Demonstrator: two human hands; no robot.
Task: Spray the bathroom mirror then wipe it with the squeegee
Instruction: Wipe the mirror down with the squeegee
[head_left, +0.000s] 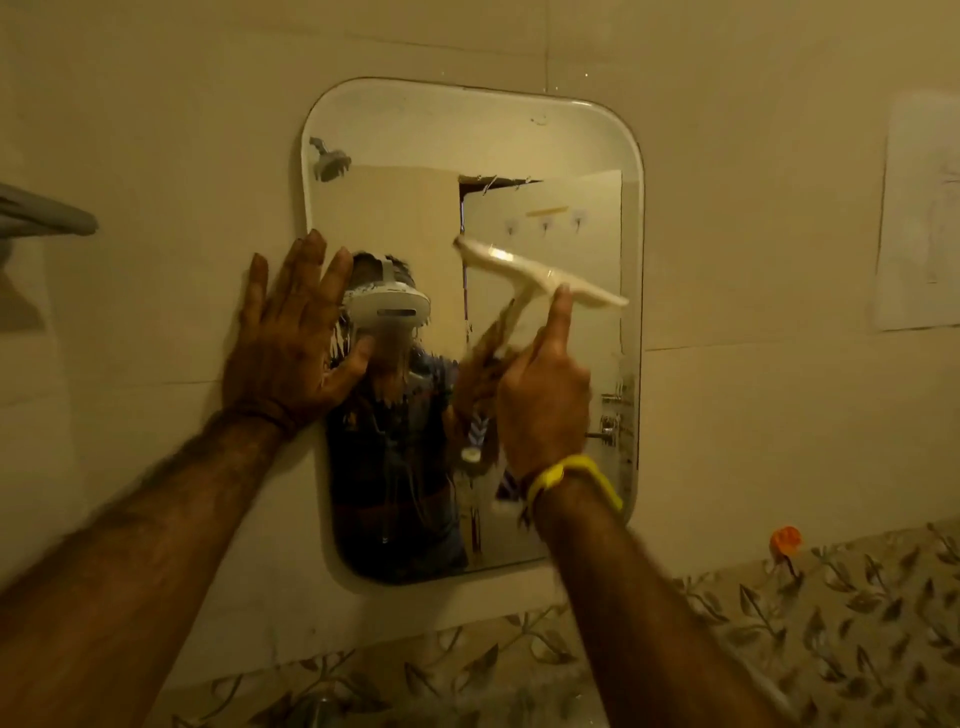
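A rounded rectangular mirror (545, 145) hangs on the cream tiled wall, its lower half streaked with wet drips. My right hand (543, 400), with a yellow band at the wrist, is shut on the handle of a white squeegee (540, 273). The index finger points up along the handle. The blade lies tilted against the right middle of the glass. My left hand (291, 332) is flat with fingers spread, pressed on the mirror's left edge and the wall beside it. No spray bottle is in view.
A grey shelf or rail (47, 213) juts from the wall at the far left. A sheet of paper (919, 218) is stuck to the wall on the right. An orange hook (785, 540) sits above the leaf-patterned tile band (779, 634).
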